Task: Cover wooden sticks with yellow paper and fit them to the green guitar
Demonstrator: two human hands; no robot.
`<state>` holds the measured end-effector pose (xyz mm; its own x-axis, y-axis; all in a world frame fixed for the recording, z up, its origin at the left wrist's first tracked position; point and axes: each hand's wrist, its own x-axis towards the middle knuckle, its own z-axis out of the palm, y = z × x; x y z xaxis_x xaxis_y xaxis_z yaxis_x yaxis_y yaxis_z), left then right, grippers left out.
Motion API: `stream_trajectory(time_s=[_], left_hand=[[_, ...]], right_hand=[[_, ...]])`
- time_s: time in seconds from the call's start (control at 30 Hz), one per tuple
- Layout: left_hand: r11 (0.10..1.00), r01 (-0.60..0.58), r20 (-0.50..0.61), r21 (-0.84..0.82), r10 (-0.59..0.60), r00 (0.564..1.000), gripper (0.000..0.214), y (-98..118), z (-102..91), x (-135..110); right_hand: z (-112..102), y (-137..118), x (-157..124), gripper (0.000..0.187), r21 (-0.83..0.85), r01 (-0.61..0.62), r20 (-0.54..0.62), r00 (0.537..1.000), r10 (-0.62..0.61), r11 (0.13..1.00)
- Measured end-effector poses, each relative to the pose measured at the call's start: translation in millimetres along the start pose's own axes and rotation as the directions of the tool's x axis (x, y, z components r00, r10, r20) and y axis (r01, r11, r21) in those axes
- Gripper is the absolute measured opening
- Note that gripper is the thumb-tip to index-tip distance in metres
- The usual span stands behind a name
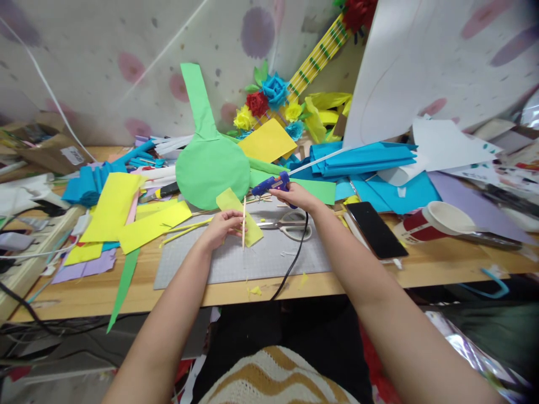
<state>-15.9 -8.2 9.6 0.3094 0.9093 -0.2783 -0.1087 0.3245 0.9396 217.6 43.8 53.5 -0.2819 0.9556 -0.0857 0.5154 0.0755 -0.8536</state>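
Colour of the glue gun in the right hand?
Blue: the glue gun in the right hand shows best in the head view.

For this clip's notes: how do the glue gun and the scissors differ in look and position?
Color: the glue gun is mostly blue; the scissors have metal blades and pale handles.
Position: the glue gun is raised in the right hand; the scissors lie on the gray mat, untouched.
Shape: a long pale rod extends behind the glue gun; the scissors end in finger loops.
Shared: both are hand tools.

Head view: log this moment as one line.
left hand: holds stick, yellow strip behind it | right hand: holds blue glue gun | mat: scissors on top
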Motion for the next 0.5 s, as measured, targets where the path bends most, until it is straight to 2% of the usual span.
stream_trajectory(time_s=[0.5], left_hand=[[1.0, -0.004, 0.017, 0.012, 0.004, 1.0, 0.027, -1.5, -1.6, 1.0]], right_hand=[[-0.3, 6.1, 3.5, 0.048, 0.001, 0.039, 0.004, 0.999, -0.039, 0.999]])
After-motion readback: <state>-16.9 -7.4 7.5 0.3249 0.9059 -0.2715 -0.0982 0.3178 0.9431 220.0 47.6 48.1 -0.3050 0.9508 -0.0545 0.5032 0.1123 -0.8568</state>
